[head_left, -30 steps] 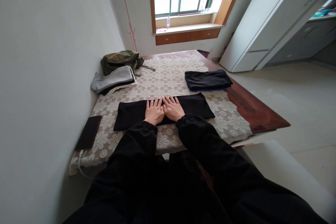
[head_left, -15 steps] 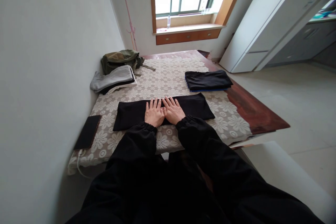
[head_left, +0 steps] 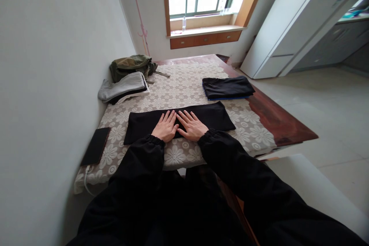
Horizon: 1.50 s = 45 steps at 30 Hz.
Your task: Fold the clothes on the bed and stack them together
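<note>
A black garment, folded into a long flat strip [head_left: 215, 117], lies across the near part of the table; I cannot tell what kind of garment it is. My left hand [head_left: 165, 127] rests flat on its middle, fingers stretched out. Beside it my right hand [head_left: 191, 125] also lies flat on the cloth, palm down and fingers apart. Both thumbs point inward and nearly meet. The hands cover part of the cloth's centre and its near edge.
A lace tablecloth [head_left: 175, 155] covers most of the wooden table [head_left: 284, 123]. Folded dark clothes [head_left: 227, 87] lie at the back right. Folded grey clothing [head_left: 123, 86] and a green backpack [head_left: 131, 65] sit at the back left by the wall. A phone [head_left: 96, 146] with a white cable lies at the left edge.
My hands have turned outward at the wrists, and the wrists and sleeves have moved farther apart. The fingers stay on the black cloth, which has hardly shifted.
</note>
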Motion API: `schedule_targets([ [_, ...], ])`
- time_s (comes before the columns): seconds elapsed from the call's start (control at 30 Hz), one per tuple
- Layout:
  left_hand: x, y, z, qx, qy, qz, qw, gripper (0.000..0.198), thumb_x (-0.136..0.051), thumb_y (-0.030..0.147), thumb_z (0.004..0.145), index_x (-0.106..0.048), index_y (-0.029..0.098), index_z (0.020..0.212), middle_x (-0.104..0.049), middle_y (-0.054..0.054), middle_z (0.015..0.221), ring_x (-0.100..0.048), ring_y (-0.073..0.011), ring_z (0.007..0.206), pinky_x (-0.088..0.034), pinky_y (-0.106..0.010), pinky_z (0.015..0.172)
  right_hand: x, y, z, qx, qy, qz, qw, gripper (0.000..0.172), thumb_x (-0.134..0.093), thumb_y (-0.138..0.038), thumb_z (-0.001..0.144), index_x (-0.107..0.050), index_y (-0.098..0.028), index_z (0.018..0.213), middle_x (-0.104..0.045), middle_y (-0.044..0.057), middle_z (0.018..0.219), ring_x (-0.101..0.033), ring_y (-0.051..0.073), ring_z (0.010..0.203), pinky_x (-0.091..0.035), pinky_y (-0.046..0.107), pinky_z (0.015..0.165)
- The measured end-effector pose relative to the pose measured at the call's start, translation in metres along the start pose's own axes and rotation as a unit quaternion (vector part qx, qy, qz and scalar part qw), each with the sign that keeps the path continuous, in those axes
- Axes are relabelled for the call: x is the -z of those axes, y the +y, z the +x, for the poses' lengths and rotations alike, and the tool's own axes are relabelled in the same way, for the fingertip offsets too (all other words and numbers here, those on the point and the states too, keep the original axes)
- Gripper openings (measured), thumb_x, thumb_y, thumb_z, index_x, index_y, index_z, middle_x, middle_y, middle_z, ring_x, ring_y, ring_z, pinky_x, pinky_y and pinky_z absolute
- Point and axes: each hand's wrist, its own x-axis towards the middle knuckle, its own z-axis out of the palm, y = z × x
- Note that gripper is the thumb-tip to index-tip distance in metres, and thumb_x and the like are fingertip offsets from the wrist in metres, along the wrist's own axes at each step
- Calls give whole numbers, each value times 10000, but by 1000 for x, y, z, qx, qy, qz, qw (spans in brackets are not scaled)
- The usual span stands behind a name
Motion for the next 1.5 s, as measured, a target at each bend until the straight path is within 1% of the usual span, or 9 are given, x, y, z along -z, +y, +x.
schedule_targets([
  [0.17, 3, -13, -7, -45, -19, -14, 999, 709, -272, 494, 1062, -243, 128, 1668, -227, -86, 1748, -82, -250, 1635, -98, -464, 1329, 0, 5, -2, 11, -2, 13, 1000, 887, -404, -721, 989, -283, -169, 1672, -199, 109, 1749, -145, 328, 1620, -122, 538, 1313],
  [0.33, 6, -16, -11, -60, -22, -31, 998, 782, -304, 609, 1038, -229, 164, 1676, -211, -75, 1752, -75, -256, 1636, -80, -465, 1331, 0, 10, -5, 15, -5, 25, 1000, 946, -423, -813, 937, -275, -244, 1678, -236, 78, 1743, -167, 321, 1617, -127, 552, 1312],
  [0.47, 8, -18, -12, -73, -35, -37, 996, 869, -328, 688, 1007, -227, 141, 1674, -188, -90, 1755, -51, -269, 1637, -61, -468, 1330, 2, 13, -8, 1, -11, 29, 1000, 984, -416, -854, 910, -272, -257, 1679, -232, 69, 1744, -164, 316, 1619, -112, 561, 1314],
  [0.7, 11, -22, -14, -92, -33, -53, 994, 854, -339, 701, 999, -211, 204, 1681, -195, -69, 1755, -58, -262, 1637, -53, -475, 1324, 4, 14, -8, 2, -19, 33, 999, 973, -430, -851, 907, -257, -290, 1682, -225, 58, 1746, -169, 317, 1617, -113, 558, 1314],
  [0.83, 14, -23, -15, -93, -47, -56, 993, 870, -348, 713, 996, -203, 201, 1684, -164, -64, 1760, -53, -257, 1638, -41, -471, 1324, 4, 13, -9, -6, -21, 31, 999, 969, -429, -849, 908, -265, -287, 1680, -209, 52, 1750, -153, 324, 1620, -112, 579, 1310],
  [0.97, 17, -25, -15, -85, -54, -57, 993, 936, -383, 786, 955, -185, 239, 1689, -163, -54, 1761, -78, -274, 1637, -1, -520, 1319, 5, 17, -12, -20, -22, 24, 999, 941, -448, -832, 910, -263, -322, 1678, -221, 40, 1750, -148, 339, 1619, -118, 599, 1301],
  [1.1, 19, -31, -17, -76, -55, -56, 994, 977, -418, 839, 911, -199, 285, 1685, -183, -44, 1758, -98, -299, 1634, 22, -572, 1307, 5, 30, -18, -34, -22, 13, 999, 919, -440, -824, 917, -280, -325, 1672, -209, 39, 1753, -139, 338, 1621, -96, 615, 1295],
  [1.37, 23, -39, -19, -71, -52, -51, 995, 951, -472, 815, 910, -235, 305, 1676, -221, -49, 1751, -128, -313, 1628, -36, -578, 1309, 10, 60, -34, -38, -34, 13, 999, 964, -486, -836, 884, -269, -330, 1675, -218, 44, 1752, -156, 351, 1616, -120, 617, 1289],
  [1.5, 25, -50, -24, -57, -59, -52, 995, 952, -476, 811, 911, -248, 290, 1674, -215, -51, 1751, -132, -311, 1628, -33, -577, 1308, 12, 72, -41, -44, -35, 16, 998, 969, -492, -840, 879, -272, -332, 1674, -221, 40, 1752, -150, 348, 1618, -116, 595, 1296],
])
